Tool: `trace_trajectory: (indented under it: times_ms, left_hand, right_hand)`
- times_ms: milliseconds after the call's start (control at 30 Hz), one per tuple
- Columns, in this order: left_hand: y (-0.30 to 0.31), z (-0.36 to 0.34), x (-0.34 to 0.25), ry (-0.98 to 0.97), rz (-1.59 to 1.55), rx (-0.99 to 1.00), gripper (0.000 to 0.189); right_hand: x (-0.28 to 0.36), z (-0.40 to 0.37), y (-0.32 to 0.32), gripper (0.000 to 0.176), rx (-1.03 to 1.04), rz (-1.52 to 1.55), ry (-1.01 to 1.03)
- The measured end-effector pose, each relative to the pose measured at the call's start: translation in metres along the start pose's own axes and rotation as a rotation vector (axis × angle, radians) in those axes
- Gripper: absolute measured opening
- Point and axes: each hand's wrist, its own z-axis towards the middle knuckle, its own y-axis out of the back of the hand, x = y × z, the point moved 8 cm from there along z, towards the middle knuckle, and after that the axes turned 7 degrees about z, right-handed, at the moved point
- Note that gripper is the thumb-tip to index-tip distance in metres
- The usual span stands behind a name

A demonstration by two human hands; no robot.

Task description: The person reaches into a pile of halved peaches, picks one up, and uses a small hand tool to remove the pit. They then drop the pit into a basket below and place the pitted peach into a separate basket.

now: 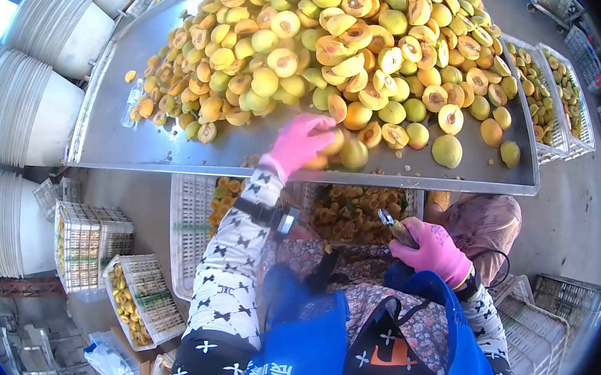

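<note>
A large heap of yellow peaches (pixel 263 41), many split in half with pits or hollows showing, covers much of the metal table (pixel 187 152). My left hand (pixel 299 143), in a pink glove, is at the heap's front edge. Its fingers curl over a yellow peach (pixel 332 144), slightly blurred, with another blurred peach (pixel 353 154) beside it. In front of my lap, my right hand (pixel 433 250), also pink-gloved, is closed around the handles of pliers (pixel 398 230). Their metal jaws point up and left, toward the table's edge.
Below the table edge, a crate (pixel 358 214) holds peach pieces, beside another white crate (pixel 191 224). More fruit crates stand left (pixel 144 299) and right (pixel 558 98). Stacked white tubs (pixel 2 102) line the left. A clear plastic bottle (pixel 132 106) lies on the table.
</note>
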Motion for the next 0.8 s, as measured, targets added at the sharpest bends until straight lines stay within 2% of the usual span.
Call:
trace_trajectory:
  times_ms: [33, 67, 167, 200, 300, 433, 567, 667, 767, 800]
  left_hand:
    - [-0.005, -0.009, 0.01, 0.149, -0.19, 0.082, 0.035]
    - [0.01, -0.005, 0.025, -0.034, 0.047, -0.161, 0.042]
    - [0.02, -0.011, 0.04, 0.137, 0.248, -0.184, 0.054]
    - [0.008, -0.012, 0.04, 0.223, 0.231, -0.038, 0.066]
    - [-0.015, -0.009, 0.033, 0.213, 0.283, 0.137, 0.067]
    - [-0.017, -0.008, 0.062, 0.201, 0.244, 0.139, 0.072]
    - [-0.013, -0.022, 0.065, 0.215, 0.201, 0.224, 0.069]
    - [0.01, -0.032, -0.004, 0.064, 0.015, 0.053, 0.056]
    - [0.002, -0.054, -0.059, 0.076, -0.977, 0.11, 0.04]
    - [-0.005, -0.062, -0.074, 0.088, -1.122, 0.111, 0.031]
  right_hand:
    - [0.0, 0.002, -0.001, 0.03, 0.014, 0.0, -0.004]
    - [0.001, 0.004, -0.002, 0.03, 0.014, 0.01, 0.007]
    - [0.006, 0.008, -0.003, 0.03, 0.007, 0.023, 0.039]
    - [0.007, 0.008, -0.003, 0.029, -0.004, 0.025, 0.054]
    - [0.009, 0.006, -0.001, 0.03, -0.031, 0.011, 0.061]
    - [0.007, -0.001, 0.004, 0.03, -0.05, 0.038, -0.002]
    - [0.011, -0.001, 0.007, 0.03, -0.092, 0.019, 0.106]
    - [0.027, 0.003, 0.011, 0.031, -0.16, 0.003, 0.243]
    - [0.055, 0.007, 0.011, 0.031, -0.24, 0.179, 0.272]
    - [0.066, 0.007, 0.011, 0.031, -0.264, 0.213, 0.308]
